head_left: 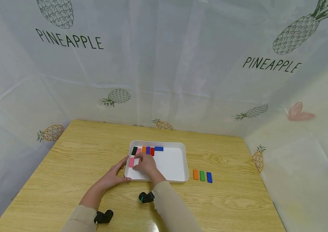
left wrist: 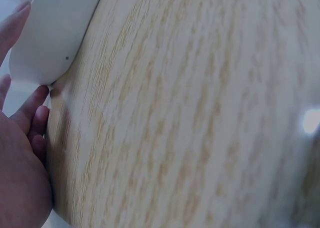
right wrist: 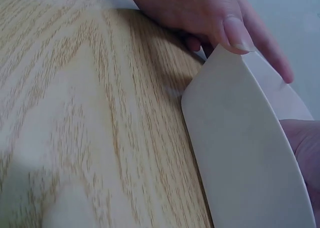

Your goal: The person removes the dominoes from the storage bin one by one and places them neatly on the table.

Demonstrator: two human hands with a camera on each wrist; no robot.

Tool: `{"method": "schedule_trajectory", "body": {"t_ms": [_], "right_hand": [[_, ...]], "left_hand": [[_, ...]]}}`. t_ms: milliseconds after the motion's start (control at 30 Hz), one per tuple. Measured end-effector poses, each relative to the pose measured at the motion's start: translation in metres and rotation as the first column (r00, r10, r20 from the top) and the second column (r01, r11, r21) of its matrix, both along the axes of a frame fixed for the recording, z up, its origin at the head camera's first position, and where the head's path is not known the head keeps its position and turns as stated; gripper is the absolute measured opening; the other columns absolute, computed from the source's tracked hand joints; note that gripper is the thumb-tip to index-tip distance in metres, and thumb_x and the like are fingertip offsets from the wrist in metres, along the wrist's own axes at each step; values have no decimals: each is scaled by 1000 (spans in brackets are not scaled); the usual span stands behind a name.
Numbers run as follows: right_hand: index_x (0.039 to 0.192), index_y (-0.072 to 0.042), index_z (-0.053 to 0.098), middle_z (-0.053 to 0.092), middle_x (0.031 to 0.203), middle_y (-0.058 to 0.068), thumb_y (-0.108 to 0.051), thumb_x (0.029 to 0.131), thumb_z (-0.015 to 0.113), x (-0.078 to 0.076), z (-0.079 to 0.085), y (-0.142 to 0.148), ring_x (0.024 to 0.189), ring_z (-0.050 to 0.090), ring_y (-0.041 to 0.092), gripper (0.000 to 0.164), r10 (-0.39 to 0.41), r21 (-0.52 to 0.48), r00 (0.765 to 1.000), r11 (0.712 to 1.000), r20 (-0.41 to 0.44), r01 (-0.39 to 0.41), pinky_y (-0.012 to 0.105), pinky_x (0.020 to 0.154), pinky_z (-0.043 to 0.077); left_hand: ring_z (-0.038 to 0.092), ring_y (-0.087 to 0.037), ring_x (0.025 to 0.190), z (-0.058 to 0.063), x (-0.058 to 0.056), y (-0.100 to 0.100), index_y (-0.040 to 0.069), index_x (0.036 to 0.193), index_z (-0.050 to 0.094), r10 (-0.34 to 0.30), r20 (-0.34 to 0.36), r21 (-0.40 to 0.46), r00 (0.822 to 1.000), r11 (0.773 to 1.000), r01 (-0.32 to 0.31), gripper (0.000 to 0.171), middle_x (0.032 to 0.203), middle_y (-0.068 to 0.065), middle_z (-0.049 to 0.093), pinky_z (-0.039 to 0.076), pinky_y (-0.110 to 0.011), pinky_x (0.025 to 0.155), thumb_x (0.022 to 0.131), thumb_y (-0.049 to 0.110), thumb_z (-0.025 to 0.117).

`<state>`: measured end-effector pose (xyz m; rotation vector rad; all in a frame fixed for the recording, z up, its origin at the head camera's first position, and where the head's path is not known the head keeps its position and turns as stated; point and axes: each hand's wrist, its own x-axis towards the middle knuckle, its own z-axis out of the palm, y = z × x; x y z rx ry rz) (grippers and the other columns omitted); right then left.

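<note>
My right hand point(head_left: 147, 163) reaches into a white tray point(head_left: 169, 166). Its thumb and fingertips sit at the two ends of a pink tile point(head_left: 131, 162) near the tray's left wall, pinching it lengthwise. At the tray's front left corner is my left hand point(head_left: 112, 178), fingers along the left wall and thumb point(right wrist: 236, 35) on the rim. Behind the pink tile runs a row: a black tile point(head_left: 134, 150), a second pink tile point(head_left: 138, 150), an orange tile point(head_left: 144, 149), a purple tile point(head_left: 148, 150) and a red tile point(head_left: 152, 151). A blue tile point(head_left: 159, 149) lies crosswise at the row's end.
To the right of the tray, on the wooden table point(head_left: 233, 183), lie a loose orange tile point(head_left: 195, 174), a green tile point(head_left: 202, 176) and another blue tile point(head_left: 209, 177). A pineapple-print curtain point(head_left: 164, 64) hangs behind the table and along its sides.
</note>
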<state>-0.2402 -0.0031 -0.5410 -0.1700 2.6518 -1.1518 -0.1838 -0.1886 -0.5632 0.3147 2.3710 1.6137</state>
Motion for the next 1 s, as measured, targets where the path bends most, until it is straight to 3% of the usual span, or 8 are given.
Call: {"method": "schedule_trajectory", "body": {"t_ms": [200,600,867,1000], "right_hand": [[108,-17,69,50,69,-1,-18,73,87,2,2,0,64,45,12,40,4,7,1000,1000,-4,-4,23,55,36],[104,-17,66,51,71,-1,-20,72,87,0,0,5,65,47,13,38,60,4,998,998,19,-60,24,56,38],[104,-14,64,55,77,-3,-17,73,87,-4,-5,15,70,48,11,38,157,-74,988,985,8,-156,23,62,40],[106,-11,63,59,82,-2,-14,75,85,-3,-3,21,74,50,11,38,187,-168,982,969,19,-181,22,67,43]], "left_hand": [[32,-43,136,2,1,0,15,157,23,-5,-11,-2,1000,1000,5,100,154,-17,32,23,-64,107,78,23,83],[29,-42,138,3,2,-1,22,157,24,18,44,-20,999,1000,-17,100,157,-15,26,21,-66,106,77,27,84],[28,-41,139,3,1,1,21,157,22,8,53,-8,999,1000,-7,100,157,-13,28,21,-64,108,78,26,84],[28,-43,138,5,2,1,19,157,21,-2,45,7,999,1000,1,100,156,-17,29,21,-65,107,79,24,83]]}}
